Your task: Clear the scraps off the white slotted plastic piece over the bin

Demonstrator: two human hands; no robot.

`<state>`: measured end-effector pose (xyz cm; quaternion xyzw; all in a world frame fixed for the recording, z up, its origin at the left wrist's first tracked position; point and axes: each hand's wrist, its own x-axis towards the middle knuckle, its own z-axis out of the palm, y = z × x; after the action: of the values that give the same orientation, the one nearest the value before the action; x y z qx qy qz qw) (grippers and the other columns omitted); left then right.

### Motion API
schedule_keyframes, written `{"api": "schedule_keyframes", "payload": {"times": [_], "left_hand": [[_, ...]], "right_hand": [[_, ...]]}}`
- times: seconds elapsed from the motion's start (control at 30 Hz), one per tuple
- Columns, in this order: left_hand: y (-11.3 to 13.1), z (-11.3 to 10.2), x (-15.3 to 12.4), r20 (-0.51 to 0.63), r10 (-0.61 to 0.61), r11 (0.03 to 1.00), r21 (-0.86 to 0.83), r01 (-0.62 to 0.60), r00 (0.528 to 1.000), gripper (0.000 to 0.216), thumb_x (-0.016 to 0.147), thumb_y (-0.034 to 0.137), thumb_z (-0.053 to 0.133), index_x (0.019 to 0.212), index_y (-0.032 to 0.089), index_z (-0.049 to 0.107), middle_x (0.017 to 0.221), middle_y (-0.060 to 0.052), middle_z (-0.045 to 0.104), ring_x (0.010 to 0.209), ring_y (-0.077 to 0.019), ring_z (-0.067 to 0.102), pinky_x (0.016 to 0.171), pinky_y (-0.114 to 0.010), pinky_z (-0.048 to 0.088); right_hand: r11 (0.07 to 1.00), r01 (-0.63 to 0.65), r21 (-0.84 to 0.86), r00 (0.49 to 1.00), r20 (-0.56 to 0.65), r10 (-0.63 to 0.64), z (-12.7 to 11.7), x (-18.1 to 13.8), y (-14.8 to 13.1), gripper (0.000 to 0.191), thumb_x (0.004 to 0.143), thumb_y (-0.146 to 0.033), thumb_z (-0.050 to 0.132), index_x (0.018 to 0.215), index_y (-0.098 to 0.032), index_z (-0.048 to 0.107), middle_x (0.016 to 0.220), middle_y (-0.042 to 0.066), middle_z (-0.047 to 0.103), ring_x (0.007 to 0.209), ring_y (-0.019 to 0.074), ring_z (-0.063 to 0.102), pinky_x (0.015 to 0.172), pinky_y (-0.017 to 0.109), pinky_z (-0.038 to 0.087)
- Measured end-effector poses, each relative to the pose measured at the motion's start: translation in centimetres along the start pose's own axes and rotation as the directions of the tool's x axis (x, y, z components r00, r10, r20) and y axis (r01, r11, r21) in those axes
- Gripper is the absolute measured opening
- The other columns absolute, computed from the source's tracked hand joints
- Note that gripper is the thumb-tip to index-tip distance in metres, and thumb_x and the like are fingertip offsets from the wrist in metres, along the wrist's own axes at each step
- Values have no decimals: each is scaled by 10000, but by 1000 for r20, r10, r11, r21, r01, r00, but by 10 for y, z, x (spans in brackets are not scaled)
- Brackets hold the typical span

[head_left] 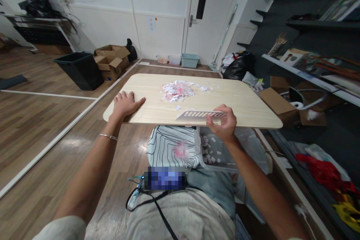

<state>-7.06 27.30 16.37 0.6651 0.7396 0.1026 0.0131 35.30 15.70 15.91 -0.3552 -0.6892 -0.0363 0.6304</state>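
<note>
item: flat white slotted plastic lid (pixel 201 114), table's near edge at 5 o'clock, pinched by my right hand (pixel 222 123) at its right end; i judge it light, stiff, best gripped edgewise. left hand (pixel 126 104): fingers flat, released, on pale wooden tabletop (pixel 247 97). white-pink paper scraps (pixel 178 90) at 12 o'clock.

Bright even light, floor glare, warped edges

A black bin (pixel 79 68) and open cardboard boxes (pixel 111 60) stand on the wooden floor (pixel 33 120) beside a white door (pixel 209 11) and dark shelves (pixel 317 26).
</note>
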Motion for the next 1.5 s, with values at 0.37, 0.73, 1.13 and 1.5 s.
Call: {"api": "schedule_keyframes", "payload": {"times": [0.37,0.73,1.13,1.5], "left_hand": [[-3,3,4,-1,9,1000,19,-9,1000,1009,1074,841,342,1662,84,659,1856,-399,524,1740,-581,488,1385,-728,394],[-5,5,6,-1,8,1000,25,-8,1000,1020,1079,847,345,1690,85,640,1862,-392,518,1746,-574,483,1394,-713,390],[-2,2,3,9,2,999,32,-2,1000,1009,1078,831,343,1674,76,645,1857,-406,514,1749,-569,481,1401,-714,380],[-2,2,2,8,3,1000,29,-3,1000,1016,1066,846,328,1662,91,654,1846,-396,534,1745,-563,485,1400,-711,378]], "right_hand": [[999,24,-41,999,-21,-24,-23,2,12,384,863,-372,932,1036,-310,596,793,-44,628,629,198,578,586,346,470],[993,-76,-93,997,-10,75,-45,9,20,396,815,-381,932,1008,-293,598,802,-46,579,631,176,511,581,340,455],[985,-169,-16,985,21,170,-35,6,15,447,824,-455,940,979,-308,548,778,-52,579,632,185,535,596,347,460],[991,-77,-113,996,31,81,-34,9,9,395,842,-425,917,993,-304,573,779,-52,602,624,185,538,607,346,483]]}}
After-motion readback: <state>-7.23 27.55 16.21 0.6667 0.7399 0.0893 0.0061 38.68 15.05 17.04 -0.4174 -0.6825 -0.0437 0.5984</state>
